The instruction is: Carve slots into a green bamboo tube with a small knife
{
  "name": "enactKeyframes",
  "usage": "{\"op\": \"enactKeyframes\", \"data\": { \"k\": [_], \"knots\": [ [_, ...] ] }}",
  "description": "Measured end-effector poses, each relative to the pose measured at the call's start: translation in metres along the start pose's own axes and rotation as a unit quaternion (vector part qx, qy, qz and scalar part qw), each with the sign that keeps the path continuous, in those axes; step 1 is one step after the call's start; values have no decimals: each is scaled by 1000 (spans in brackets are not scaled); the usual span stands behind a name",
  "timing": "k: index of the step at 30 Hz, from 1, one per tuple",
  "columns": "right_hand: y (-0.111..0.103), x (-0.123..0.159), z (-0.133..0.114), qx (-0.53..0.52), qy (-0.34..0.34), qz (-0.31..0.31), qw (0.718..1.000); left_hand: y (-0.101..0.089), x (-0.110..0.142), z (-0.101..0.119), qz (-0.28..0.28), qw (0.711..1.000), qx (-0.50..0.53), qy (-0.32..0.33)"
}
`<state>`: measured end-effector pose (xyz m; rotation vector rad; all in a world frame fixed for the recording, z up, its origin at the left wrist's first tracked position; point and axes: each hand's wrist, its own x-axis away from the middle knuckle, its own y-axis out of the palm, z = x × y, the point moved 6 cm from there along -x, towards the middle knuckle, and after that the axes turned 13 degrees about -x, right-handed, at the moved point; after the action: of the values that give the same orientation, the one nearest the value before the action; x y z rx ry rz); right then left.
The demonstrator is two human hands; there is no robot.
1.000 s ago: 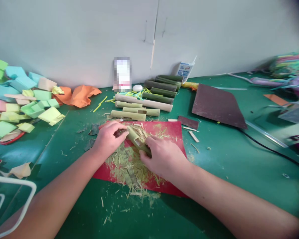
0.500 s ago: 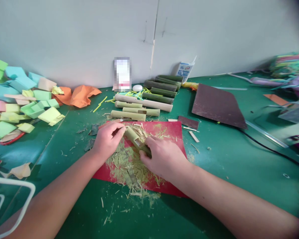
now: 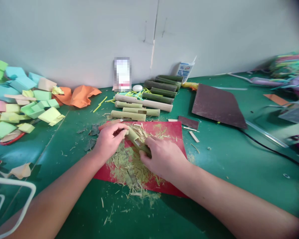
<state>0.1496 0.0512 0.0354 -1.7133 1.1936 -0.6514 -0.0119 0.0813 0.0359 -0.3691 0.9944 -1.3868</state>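
Observation:
My right hand (image 3: 160, 154) is wrapped round the near end of a green bamboo tube (image 3: 133, 134), which lies slanted and has a notch cut in its side. My left hand (image 3: 111, 139) is closed in a pinch at the tube's far left end. A small pale bit shows at its fingertips, too small to make out. Under both hands is a red sheet (image 3: 175, 129) strewn with green dust and shavings (image 3: 132, 166). A red-handled tool (image 3: 107, 124) lies behind my left hand, partly hidden by it.
Several bamboo pieces (image 3: 128, 115) lie in a row behind the sheet. Dark brown sandpaper (image 3: 218, 106) lies on the right, with a black cable (image 3: 269, 146) beside it. Folded paper pieces (image 3: 22, 99) are heaped at left. A phone (image 3: 123, 74) leans on the wall.
My left hand has shifted slightly to the right at the end of the bamboo tube. The right hand and the tube have barely moved.

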Motion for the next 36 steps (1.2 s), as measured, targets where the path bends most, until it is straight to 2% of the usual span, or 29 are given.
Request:
{"op": "enactKeyframes", "data": {
  "k": [13, 20, 25, 33, 36],
  "knots": [
    [0, 0, 0, 0, 5, -5, 1000, -8, 1, 12, 16, 996, -46, 74],
    [0, 0, 0, 1, 4, -7, 1000, -5, 1, 6, 5, 997, -59, 42],
    [0, 0, 0, 7, 3, -9, 1000, -5, 1, 2, -2, 997, -62, 44],
    [0, 0, 1, -2, 5, -1, 1000, -4, -2, 5, 35, 990, -98, 97],
    [0, -1, 1, -1, 1, 6, 1000, 2, -1, 12, 2, 988, -91, 125]
  ]
}}
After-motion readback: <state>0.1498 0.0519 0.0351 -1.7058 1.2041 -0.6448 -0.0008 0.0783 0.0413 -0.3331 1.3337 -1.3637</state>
